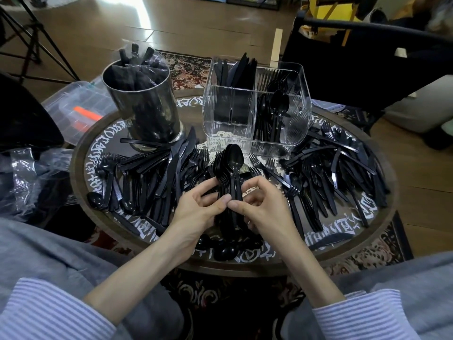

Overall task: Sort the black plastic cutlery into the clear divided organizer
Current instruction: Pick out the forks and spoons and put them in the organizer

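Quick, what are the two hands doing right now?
Left hand: holding the stack of spoons.
Right hand: holding the same stack of spoons.

A home living room: wood floor [201, 28], patterned rug [186, 67], round ornamental table [81, 153], tripod [36, 42] nearby.

A round counter [81, 168] holds everything. At the back left stands a tin [144, 104] with cutlery inside. At the back right stands the organizer [255, 106], with knives [235, 69] in its back left part and spoons [278, 111] in its front right part. Loose cutlery [331, 173] lies spread on both sides. In front, in the middle, the left hand [201, 207] and right hand [259, 207] hold a stack of spoons [231, 173] between them. A box [76, 106] sits behind the counter's left edge.
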